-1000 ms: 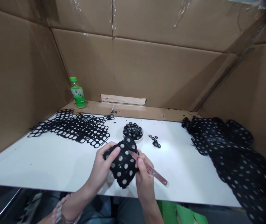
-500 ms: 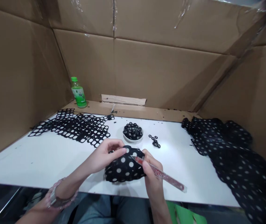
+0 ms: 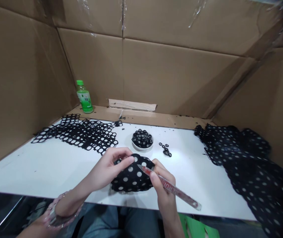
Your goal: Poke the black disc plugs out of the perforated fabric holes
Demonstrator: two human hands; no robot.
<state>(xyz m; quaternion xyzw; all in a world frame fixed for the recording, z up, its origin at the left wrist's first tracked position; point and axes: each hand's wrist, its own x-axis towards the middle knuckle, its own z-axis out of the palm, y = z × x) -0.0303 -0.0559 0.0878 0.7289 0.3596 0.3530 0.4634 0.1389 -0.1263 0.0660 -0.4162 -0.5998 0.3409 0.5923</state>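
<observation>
My left hand [image 3: 117, 165] pinches the upper left edge of a black polka-dot cloth [image 3: 128, 180] between thumb and fingers. The cloth is sheer with pale round dots and hangs in a bunch above the near part of the table. In my right hand [image 3: 163, 178] is a slim, pointed tool with a red, clear-ended handle [image 3: 178, 192]; its exact kind I cannot tell. The tool's tip lies over the cloth, near a dot. My right fingers also meet the cloth's right edge. Just beyond, a white bowl [image 3: 142, 148] holds a heap of small black-rimmed dot pieces [image 3: 142, 137].
Several loose dot pieces [image 3: 165, 150] lie right of the bowl. Black cloth netting with round holes [image 3: 81, 134] spreads at the left. More dotted cloth [image 3: 245, 165] is piled at the right. A green bottle [image 3: 85, 99] stands at the back left, by the cardboard walls [image 3: 176, 72].
The tool in my right hand has tilted slightly, its tip shifting a little left and its rear end lower right. The view has moved slightly; both hands keep their hold.
</observation>
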